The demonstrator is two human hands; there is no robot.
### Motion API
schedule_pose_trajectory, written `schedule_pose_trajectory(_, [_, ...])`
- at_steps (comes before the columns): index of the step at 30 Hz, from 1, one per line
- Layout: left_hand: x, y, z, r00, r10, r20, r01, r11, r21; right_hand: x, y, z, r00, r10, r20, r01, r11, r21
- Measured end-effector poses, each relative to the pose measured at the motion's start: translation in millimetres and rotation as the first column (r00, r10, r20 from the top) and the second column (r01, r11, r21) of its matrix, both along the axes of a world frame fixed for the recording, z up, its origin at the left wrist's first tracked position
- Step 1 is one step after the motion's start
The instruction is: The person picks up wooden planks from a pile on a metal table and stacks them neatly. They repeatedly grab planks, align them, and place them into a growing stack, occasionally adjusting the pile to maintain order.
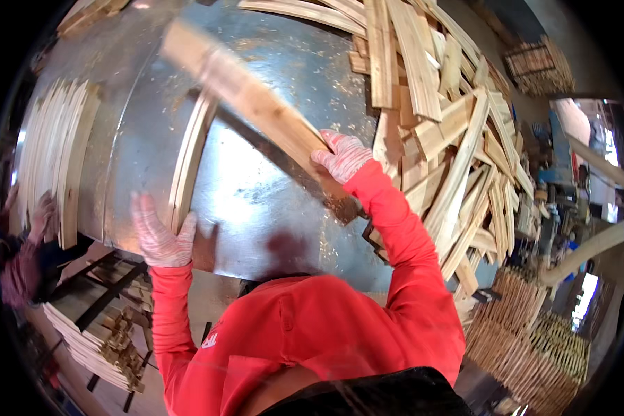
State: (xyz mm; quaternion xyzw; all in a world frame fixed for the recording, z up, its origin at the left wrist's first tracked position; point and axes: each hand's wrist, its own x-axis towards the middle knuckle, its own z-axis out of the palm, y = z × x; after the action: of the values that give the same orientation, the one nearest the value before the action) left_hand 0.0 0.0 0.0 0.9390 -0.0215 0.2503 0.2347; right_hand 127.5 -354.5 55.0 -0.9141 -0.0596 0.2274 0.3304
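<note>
1. Head view: right hand [343, 156] fingers clamped on long board [256, 104], slanted above the metal tabletop [132, 139].
2. Left hand [163, 239]: fingers and thumb apart, around the near end of narrow boards [191, 159].
3. Jumbled board pile [457, 139] at right.

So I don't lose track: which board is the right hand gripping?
The board slanting over the table's middle, clasped in the right hand. The narrow pieces are at the left hand; the jumbled pile lies farther right, in neither hand.

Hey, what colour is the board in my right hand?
The board is light tan-brown, seen best in the head view.
</note>
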Motion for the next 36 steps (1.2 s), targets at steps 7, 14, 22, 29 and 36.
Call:
schedule_pose_trajectory(7, [112, -68, 88, 0.420, -0.196, -0.886, 0.655, 0.741, 0.147, 34, -52, 42, 0.523, 0.547, 0.654, -0.713, 0.701, -0.016])
schedule_pose_trajectory(14, [70, -92, 31, 0.395, -0.214, -0.893, -0.106, 0.956, -0.275, 217, -174, -32, 0.723, -0.518, 0.457, 0.673, 0.378, -0.636])
schedule_pose_trajectory(22, [70, -47, 30, 0.571, 0.122, -0.812, -0.330, 0.940, -0.091, 271, -111, -41, 0.705, -0.570, 0.421, 0.700, 0.466, -0.541])
schedule_pose_trajectory(29, [87, -15, 45, 0.712, 0.151, -0.686, -0.401, 0.889, -0.220, 276, -114, -99, 0.769, -0.581, 0.267, 0.627, 0.603, -0.493])
schedule_pose_trajectory(36, [121, -52, -26, 0.670, -0.205, -0.714, -0.413, 0.696, -0.587, 88, -25, -114, 0.868, 0.108, -0.485, 0.491, -0.328, 0.807])
